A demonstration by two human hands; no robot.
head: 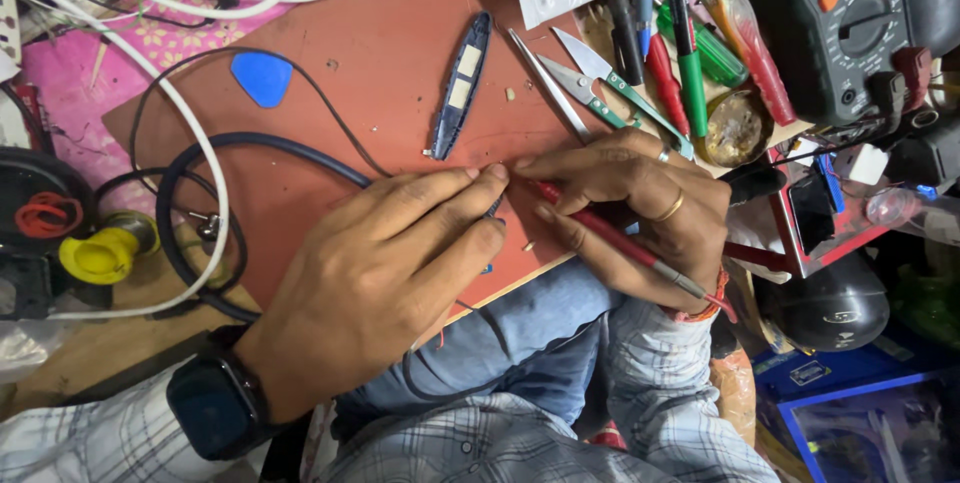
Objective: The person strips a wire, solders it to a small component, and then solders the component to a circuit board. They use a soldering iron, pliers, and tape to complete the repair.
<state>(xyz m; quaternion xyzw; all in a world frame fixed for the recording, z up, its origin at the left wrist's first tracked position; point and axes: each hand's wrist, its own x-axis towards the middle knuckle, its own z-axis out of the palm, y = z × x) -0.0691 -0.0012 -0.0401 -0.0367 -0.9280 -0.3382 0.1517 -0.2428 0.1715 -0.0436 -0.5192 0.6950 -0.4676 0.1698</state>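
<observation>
Centrally, on the red board [400, 63], the left hand [390, 263] pins a small dark part [495, 208] under closed fingertips; the right hand [640, 213] clamps a red-handled tool [620, 243], its long axis slanting up-left, tip meeting the part just beside those fingertips

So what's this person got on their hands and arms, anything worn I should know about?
Both forearms are in pale plaid sleeves with thin grey-blue checks. The left hand is bare of rings; its wrist carries a dark smartwatch with a square black face and black strap. The right hand wears two rings: a silver ring and a gold ring. A red-orange thread band circles the right wrist.
</observation>
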